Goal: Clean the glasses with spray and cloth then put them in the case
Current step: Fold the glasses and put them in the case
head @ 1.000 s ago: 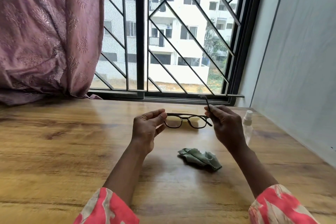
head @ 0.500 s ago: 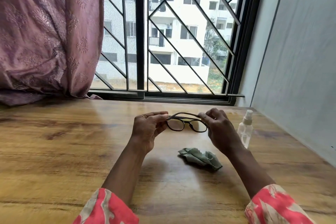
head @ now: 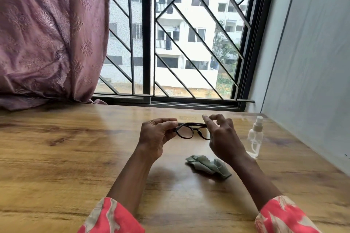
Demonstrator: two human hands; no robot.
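The left hand (head: 154, 138) pinches one end of the glasses (head: 191, 131) and holds them above the table (head: 56, 157). The right hand (head: 221, 136) is beside them with loose fingers, gripping nothing. The cloth (head: 208, 165) and the spray bottle (head: 254, 138) stand unused, so I judge that cleaning is not begun. No case is visible.

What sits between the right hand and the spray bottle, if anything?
Nothing visible. The right hand hovers by the glasses, which the left hand pinches at their left end. The spray bottle stands upright to its right, across bare table. The cloth lies nearer the person, off that path.
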